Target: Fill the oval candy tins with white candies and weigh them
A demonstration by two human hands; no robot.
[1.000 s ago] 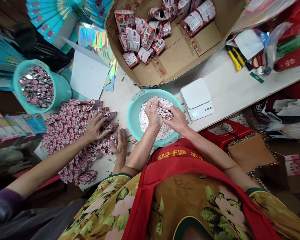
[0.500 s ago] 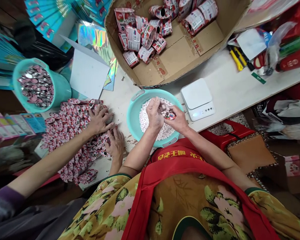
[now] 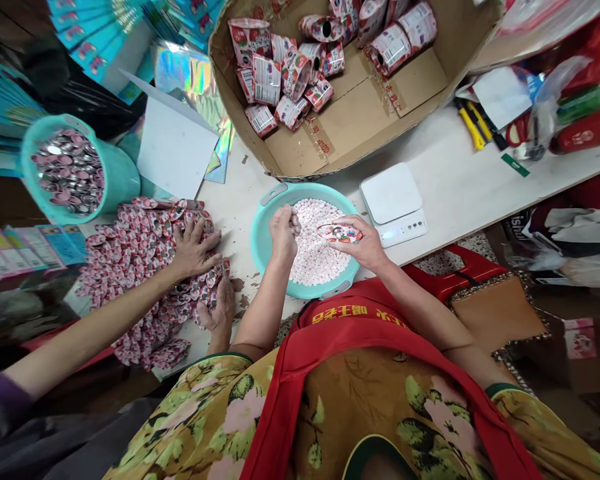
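My right hand (image 3: 367, 243) is closed around a small red-and-white printed packet (image 3: 340, 233), its mouth facing up and bulging open over the right part of the turquoise basin (image 3: 257, 250). Small white candies (image 3: 320, 250) cover the bottom of that basin. Above its left side, my left hand (image 3: 284, 233) is curled with the fingers drawn in. Pale pieces like the candies show at its fingertips; the inside of the palm is hidden. The two hands are apart.
A co-worker's hands (image 3: 193, 250) rest on a heap of printed packets (image 3: 130, 267) at left. Behind it stands a turquoise bucket (image 3: 125, 177) of metallic pieces. A cardboard box (image 3: 365, 100) holding packets is at the back; a white scale (image 3: 393, 193) stands right of the basin.
My hands have separated: the left moved left, away from the packet, and its fingers curled in. The right hand still holds the packet, now turned with its mouth more visible.
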